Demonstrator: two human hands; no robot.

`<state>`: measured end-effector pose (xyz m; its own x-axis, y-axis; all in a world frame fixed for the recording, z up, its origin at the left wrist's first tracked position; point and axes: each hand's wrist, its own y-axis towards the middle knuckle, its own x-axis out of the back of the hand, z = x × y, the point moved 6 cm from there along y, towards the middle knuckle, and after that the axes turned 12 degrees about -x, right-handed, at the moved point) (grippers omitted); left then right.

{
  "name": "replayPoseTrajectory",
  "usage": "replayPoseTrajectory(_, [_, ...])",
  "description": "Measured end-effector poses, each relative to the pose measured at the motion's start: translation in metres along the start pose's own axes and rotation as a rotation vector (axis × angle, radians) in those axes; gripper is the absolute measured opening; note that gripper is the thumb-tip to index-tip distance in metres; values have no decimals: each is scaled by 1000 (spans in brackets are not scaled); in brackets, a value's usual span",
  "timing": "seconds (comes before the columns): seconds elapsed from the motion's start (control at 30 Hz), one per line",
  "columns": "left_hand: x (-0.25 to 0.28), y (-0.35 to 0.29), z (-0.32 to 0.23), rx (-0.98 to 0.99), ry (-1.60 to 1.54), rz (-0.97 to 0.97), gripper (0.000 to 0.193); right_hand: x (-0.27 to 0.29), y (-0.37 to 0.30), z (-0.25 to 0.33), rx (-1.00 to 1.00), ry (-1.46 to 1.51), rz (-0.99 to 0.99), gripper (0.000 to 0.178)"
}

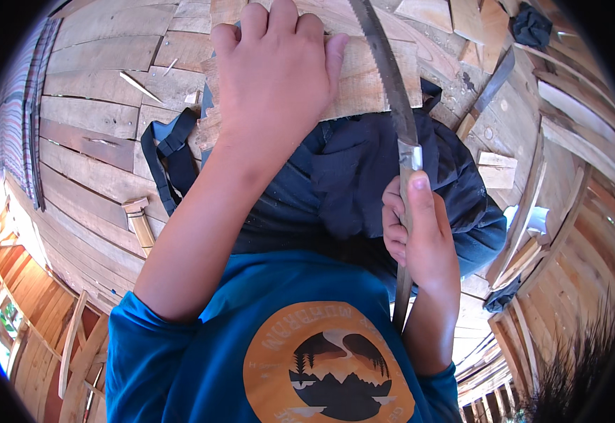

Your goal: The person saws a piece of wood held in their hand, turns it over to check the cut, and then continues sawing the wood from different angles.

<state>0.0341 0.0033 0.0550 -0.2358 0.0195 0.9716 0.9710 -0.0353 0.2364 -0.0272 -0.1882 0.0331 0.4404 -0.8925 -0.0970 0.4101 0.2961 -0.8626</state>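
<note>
My left hand (pixel 272 70) presses on a rough wooden board (pixel 371 74) at the top middle. Its fingers bend over the board, their tips hidden, and the thumb lies along the surface. In my right hand (pixel 424 233) is the long handle of a hand saw (pixel 390 77), thumb on top and fingers wrapped round. The toothed blade points away from me and crosses over the board's right part, its tip beyond the upper edge of view. Whether the teeth touch the wood, I cannot tell. Under the board, dark cloth (pixel 364 176) covers my lap.
A long blade with a wooden handle (pixel 487 92) lies on the plank floor (pixel 96 116) at right. Wood offcuts (pixel 496 170) are scattered nearby. On the left are a black strap with a buckle (pixel 170 148), a small wooden piece (pixel 138 222) and striped cloth (pixel 22 106).
</note>
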Motion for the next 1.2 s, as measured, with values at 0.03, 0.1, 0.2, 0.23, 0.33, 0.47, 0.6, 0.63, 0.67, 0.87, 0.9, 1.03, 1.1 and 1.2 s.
replayPoseTrajectory(0.03, [1,1,-2,-10,-3,-13,32,-2,5,1,-4,-88,-17,57])
replayPoseTrajectory(0.1, [3,1,-3,-26,-3,-32,32,-2,18,12,-15,-77,-36,57])
replayPoseTrajectory(0.2, [2,1,-2,-22,25,-20,32,-8,47,32,40,-123,-119,57])
replayPoseTrajectory(0.23, [3,2,-4,-27,20,-23,32,-10,54,42,56,-122,-134,56])
replayPoseTrajectory(0.33, [3,3,-4,-20,0,-27,31,-12,64,62,42,-94,-153,56])
replayPoseTrajectory(0.47, [2,0,2,10,-27,-46,31,-7,32,53,16,-66,-80,57])
replayPoseTrajectory(0.6, [0,2,-3,-25,-6,-44,31,14,-5,8,-34,-1,-73,54])
replayPoseTrajectory(0.63, [0,2,-3,-21,-13,-35,31,16,-7,0,-45,22,-92,54])
replayPoseTrajectory(0.67, [2,1,-1,-17,-19,-27,31,16,-3,-6,35,-94,-38,59])
replayPoseTrajectory(0.87, [3,0,-2,-28,-16,-72,31,13,-12,5,74,-85,-66,57])
replayPoseTrajectory(0.9, [3,0,-4,-35,-21,-87,31,12,-18,6,87,-60,-58,55])
replayPoseTrajectory(1.03, [3,-1,-2,-25,-17,-63,31,10,-18,-2,58,-35,-34,52])
replayPoseTrajectory(1.1, [1,-1,-1,-15,-28,-54,31,11,-16,-10,34,-12,-17,50])
replayPoseTrajectory(1.2, [2,-1,-3,-23,-4,-73,32,10,-16,-15,46,4,-49,50])
